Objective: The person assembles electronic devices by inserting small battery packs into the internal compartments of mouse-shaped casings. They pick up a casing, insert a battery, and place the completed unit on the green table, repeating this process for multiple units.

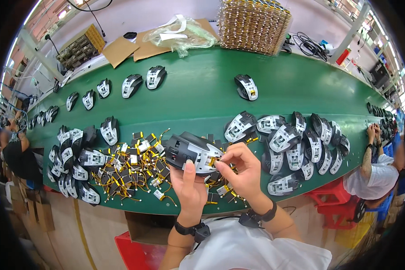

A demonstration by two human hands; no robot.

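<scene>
My left hand holds a computer mouse shell, black with a white inner frame, tilted above the table with its thumb along the near side. At the white frame's opening, thumb and forefinger of my right hand are pinched on a small battery with a yellow end; most of it is hidden by the fingers and the frame. Beneath and to the left lies a loose heap of small batteries with yellow tape and thin leads. A few more batteries lie under my right hand.
Piled mouse shells stand left of the batteries, and more shells to the right. Other mice form a row farther back on the green table. Behind are cardboard, a plastic bag and a stacked block. Co-workers sit on both sides.
</scene>
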